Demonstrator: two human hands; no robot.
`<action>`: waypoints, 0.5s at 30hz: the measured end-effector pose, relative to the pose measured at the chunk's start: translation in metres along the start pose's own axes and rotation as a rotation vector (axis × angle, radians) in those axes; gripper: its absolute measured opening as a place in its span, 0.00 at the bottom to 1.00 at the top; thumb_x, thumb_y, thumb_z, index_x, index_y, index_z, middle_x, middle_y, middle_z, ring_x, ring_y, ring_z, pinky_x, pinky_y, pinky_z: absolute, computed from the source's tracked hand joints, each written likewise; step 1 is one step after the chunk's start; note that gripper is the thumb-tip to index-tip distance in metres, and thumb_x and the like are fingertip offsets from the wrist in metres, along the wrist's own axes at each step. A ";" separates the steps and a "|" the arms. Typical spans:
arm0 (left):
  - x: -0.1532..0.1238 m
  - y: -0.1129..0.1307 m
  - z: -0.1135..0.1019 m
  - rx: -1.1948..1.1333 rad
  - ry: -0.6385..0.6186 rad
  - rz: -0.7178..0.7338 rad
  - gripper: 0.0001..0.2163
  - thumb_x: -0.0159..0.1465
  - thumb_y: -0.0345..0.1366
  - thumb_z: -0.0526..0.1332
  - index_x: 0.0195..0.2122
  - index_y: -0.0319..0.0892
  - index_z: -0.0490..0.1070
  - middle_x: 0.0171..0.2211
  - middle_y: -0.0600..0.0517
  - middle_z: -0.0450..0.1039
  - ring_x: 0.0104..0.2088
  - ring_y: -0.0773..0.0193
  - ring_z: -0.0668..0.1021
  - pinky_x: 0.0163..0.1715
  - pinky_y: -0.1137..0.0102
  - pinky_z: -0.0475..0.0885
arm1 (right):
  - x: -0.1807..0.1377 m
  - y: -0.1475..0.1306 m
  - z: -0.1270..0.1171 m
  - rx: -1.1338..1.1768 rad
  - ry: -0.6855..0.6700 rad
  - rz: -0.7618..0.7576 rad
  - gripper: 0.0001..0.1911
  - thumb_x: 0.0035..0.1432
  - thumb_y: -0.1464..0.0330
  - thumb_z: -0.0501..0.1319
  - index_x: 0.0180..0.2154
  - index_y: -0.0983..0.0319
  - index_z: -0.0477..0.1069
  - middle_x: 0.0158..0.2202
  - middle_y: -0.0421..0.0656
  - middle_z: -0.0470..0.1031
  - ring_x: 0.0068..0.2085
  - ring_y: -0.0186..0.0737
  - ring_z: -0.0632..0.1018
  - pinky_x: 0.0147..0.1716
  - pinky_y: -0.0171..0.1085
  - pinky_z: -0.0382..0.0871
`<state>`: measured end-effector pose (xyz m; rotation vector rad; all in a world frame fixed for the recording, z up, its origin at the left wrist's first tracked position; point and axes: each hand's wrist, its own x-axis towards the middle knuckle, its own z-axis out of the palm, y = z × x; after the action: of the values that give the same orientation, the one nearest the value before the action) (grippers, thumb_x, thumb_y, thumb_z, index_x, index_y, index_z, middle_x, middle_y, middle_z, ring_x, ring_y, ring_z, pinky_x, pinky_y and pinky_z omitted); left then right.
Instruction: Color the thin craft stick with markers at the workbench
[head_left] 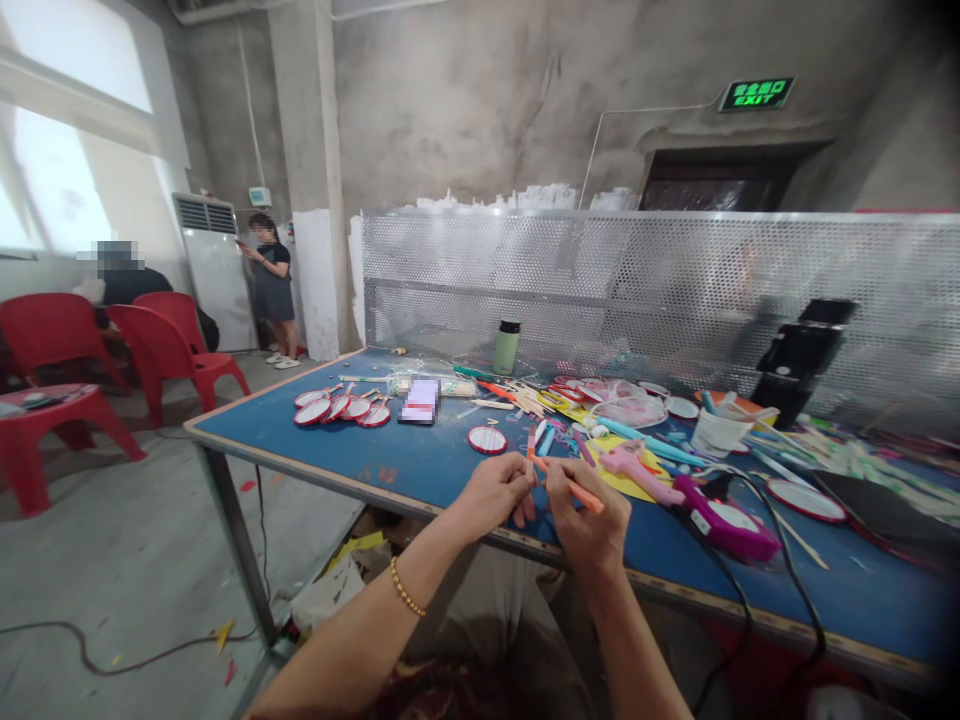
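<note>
We are holding an orange pen-like tool (586,496) over the near edge of the table (315,460); its long axis is running diagonally, the tail pointing right and toward us, the front end pointing left and away. Our right hand (589,525) is gripping it with curled fingers, while our left hand (495,492) is pinching a narrow strip (531,440) that is pointing away from us. Beyond, a red-rimmed disc (487,439) is lying flat, a phone (420,400) is resting farther left, and a green bottle (507,350) is standing upright behind.

The left hand (495,492) pinches a thin strip (532,443); the right (596,520) grips an orange tool (586,496).
</note>
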<state>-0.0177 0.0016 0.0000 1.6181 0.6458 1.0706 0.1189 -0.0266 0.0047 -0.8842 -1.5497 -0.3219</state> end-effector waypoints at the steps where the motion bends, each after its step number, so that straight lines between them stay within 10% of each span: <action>1: 0.000 0.000 0.000 0.001 -0.001 -0.002 0.11 0.64 0.42 0.57 0.29 0.42 0.63 0.18 0.56 0.69 0.15 0.71 0.69 0.16 0.77 0.62 | 0.000 0.000 0.000 0.001 -0.001 -0.001 0.11 0.64 0.68 0.58 0.30 0.61 0.75 0.24 0.38 0.77 0.22 0.29 0.75 0.26 0.29 0.68; 15: 0.000 -0.001 0.000 -0.013 -0.006 0.002 0.11 0.64 0.43 0.57 0.30 0.42 0.63 0.18 0.57 0.69 0.15 0.71 0.69 0.16 0.77 0.63 | 0.001 -0.001 0.000 0.004 0.001 0.011 0.12 0.64 0.67 0.57 0.29 0.61 0.75 0.23 0.37 0.76 0.21 0.29 0.75 0.25 0.28 0.68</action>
<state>-0.0177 0.0018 -0.0009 1.6108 0.6327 1.0688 0.1187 -0.0273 0.0055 -0.8892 -1.5431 -0.3110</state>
